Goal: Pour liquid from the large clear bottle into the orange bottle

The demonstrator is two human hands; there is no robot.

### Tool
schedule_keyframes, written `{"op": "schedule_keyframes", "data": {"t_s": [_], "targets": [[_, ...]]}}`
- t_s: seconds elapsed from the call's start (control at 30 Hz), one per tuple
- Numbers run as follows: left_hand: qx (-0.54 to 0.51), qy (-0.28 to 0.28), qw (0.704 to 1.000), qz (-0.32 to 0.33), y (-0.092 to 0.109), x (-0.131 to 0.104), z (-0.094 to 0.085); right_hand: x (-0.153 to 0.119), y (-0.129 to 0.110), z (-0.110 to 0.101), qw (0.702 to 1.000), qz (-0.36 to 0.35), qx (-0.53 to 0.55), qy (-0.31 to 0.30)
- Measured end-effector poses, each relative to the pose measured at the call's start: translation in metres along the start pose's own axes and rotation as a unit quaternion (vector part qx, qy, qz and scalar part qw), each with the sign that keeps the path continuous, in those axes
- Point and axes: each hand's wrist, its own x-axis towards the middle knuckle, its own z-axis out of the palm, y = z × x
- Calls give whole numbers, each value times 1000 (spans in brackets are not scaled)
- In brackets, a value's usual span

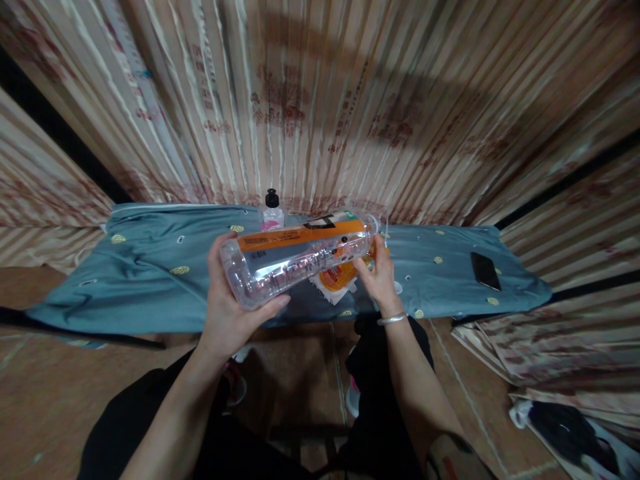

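A large clear plastic bottle with an orange and grey label lies nearly sideways between my hands, raised above the cloth-covered table. Its wide base rests in my left hand, with the thumb along the underside and the fingers behind it. At the neck end, on the right, my right hand grips with thumb and fingers. Behind and below the bottle, partly hidden, is an orange packet or container on a white tissue. A small clear bottle with a black cap stands behind the large one.
A blue-green cloth with yellow prints covers the narrow table. A dark phone lies at its right end. Pleated curtains hang behind and at the sides, with dark frame bars. My legs are under the near edge.
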Motion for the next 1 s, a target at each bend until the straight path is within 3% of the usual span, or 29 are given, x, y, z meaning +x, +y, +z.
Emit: {"op": "schedule_keyframes", "data": {"t_s": [1.0], "targets": [[-12,5,1000,-11,-1,-1,0,0,-2,0,1000,8,14,-10]]}}
